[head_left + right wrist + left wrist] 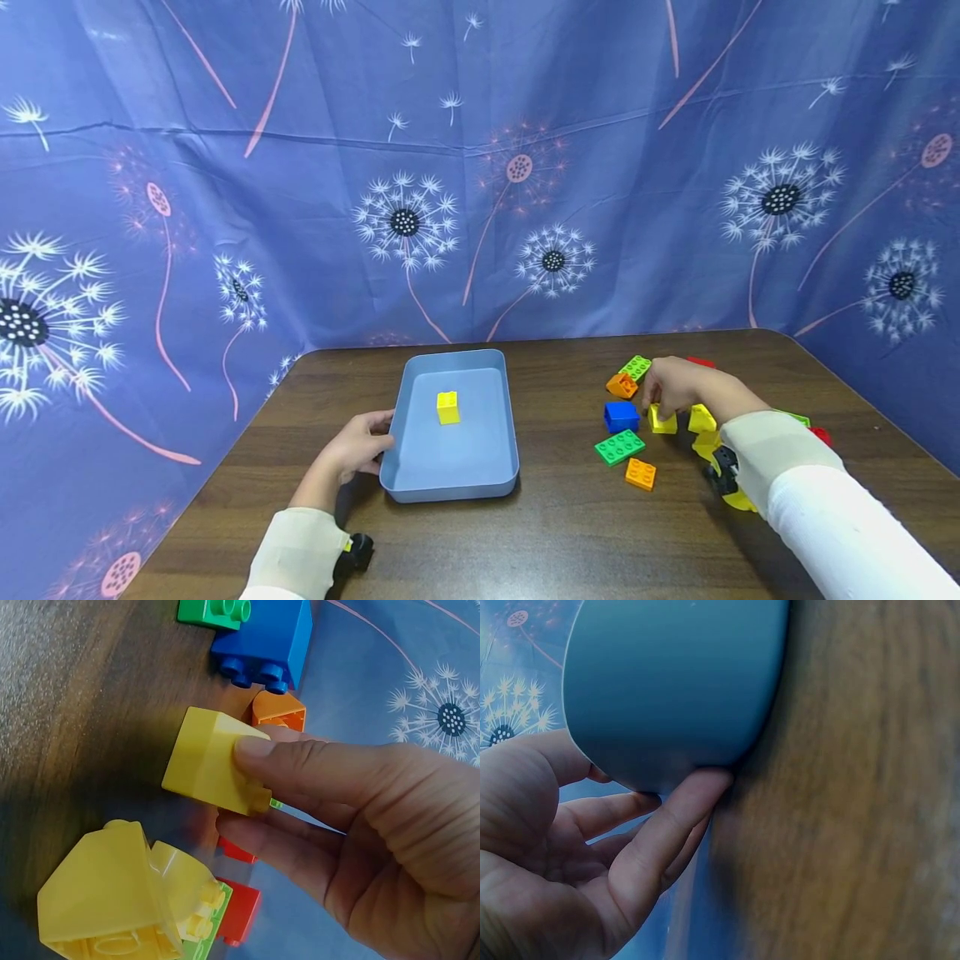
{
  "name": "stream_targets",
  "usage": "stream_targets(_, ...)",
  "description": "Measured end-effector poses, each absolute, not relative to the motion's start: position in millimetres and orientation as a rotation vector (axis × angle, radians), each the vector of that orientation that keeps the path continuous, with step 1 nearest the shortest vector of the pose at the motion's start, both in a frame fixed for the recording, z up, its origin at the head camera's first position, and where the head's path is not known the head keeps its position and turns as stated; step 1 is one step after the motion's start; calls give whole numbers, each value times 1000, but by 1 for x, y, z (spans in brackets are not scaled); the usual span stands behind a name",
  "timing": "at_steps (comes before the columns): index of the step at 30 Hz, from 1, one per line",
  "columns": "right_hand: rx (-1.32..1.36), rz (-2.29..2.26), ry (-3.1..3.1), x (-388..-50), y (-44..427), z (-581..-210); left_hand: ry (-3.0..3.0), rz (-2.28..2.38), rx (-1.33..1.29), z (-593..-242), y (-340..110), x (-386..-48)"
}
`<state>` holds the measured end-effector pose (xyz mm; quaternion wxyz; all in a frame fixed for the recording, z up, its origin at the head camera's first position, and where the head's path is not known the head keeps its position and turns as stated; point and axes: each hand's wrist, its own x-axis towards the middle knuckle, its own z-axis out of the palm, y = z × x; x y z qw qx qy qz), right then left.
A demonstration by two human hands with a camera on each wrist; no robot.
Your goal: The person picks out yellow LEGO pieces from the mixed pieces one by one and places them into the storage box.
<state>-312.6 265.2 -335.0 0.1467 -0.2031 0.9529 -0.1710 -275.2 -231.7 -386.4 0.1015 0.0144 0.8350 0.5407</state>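
Observation:
With its thumb at the rim and its fingers against the outer wall, my left hand (362, 443) grips the left side of a blue-grey plastic tray (480, 471). The tray's outer wall (675, 690) fills the upper left wrist view. One yellow building brick (447, 408) stands inside the tray. At the right, my right hand (686, 387) pinches a yellow sloped brick (206, 761) between thumb and fingers, among the loose bricks. A blue brick (621, 417) lies just left of it. Other yellow bricks (105, 892) are close by, below the hand in the right wrist view.
Around the right hand lie a green brick (620, 447), an orange brick (641, 474), an orange sloped brick (622, 385), a light green brick (636, 367) and red bricks (821, 435). A blue dandelion-print cloth (465, 283) hangs behind the wooden table (570, 533).

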Motion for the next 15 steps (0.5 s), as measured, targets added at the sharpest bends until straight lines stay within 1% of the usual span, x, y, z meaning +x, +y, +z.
stream_targets(7,-635,-474,2743,-314,262,-338,2458,1602,35,-387,-235,-270)
stream_targets(15,-654,-455,2749,-311,266,-323,2465,1584,47,-384,-230,-274)
